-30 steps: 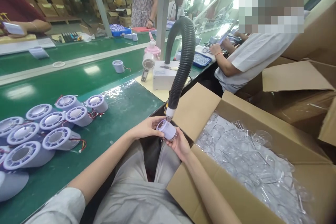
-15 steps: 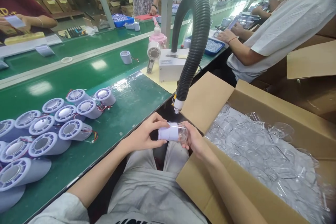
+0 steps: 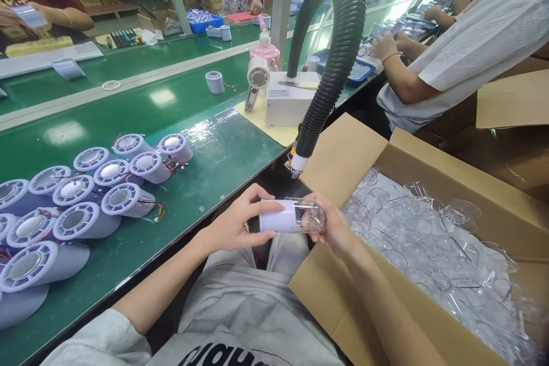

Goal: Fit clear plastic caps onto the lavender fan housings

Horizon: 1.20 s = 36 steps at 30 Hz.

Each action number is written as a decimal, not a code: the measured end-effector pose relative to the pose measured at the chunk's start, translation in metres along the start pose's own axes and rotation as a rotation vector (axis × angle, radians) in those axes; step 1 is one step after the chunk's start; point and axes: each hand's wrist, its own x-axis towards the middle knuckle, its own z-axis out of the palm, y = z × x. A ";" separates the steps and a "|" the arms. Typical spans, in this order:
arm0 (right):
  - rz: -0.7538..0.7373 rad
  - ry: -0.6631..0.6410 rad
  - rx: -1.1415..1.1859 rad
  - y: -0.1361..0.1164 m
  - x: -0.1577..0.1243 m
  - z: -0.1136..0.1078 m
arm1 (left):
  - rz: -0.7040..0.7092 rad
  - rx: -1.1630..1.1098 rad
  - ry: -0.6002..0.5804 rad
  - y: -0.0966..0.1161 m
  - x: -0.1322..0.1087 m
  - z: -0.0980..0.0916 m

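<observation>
Above my lap, my left hand (image 3: 246,218) is closed around a lavender cylindrical housing (image 3: 274,217), thumb below and fingers over the top. A clear plastic cup-shaped cover (image 3: 306,209) sits at the housing's right end, partly overlapping it. My right hand (image 3: 328,223) grips the cover's far end, and some fingertips show through the clear wall. Both parts lie sideways in line with each other. The black corrugated hose (image 3: 337,63) ends in a white and metal nozzle (image 3: 299,164) just above and beyond my hands.
On the green bench (image 3: 218,166), several lavender motor housings (image 3: 118,199) with thin wires stand at left. An open cardboard box (image 3: 446,163) of clear covers (image 3: 429,257) is at right. A white box-shaped unit (image 3: 285,106) and a small fan (image 3: 258,77) stand behind. Co-workers sit at right and far left.
My right hand has moved right with the clear cover, so more of the cover extends past the lavender housing. My left hand has barely shifted. The whole view has tilted slightly.
</observation>
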 end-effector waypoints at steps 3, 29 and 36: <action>0.029 -0.011 0.031 0.000 -0.001 0.001 | -0.004 0.003 -0.043 0.004 -0.002 -0.002; 0.095 -0.107 -0.002 -0.004 -0.025 0.011 | 0.074 0.013 0.008 0.020 -0.015 0.002; 0.058 -0.150 0.014 -0.004 -0.033 0.011 | 0.138 0.123 0.071 0.021 -0.024 0.007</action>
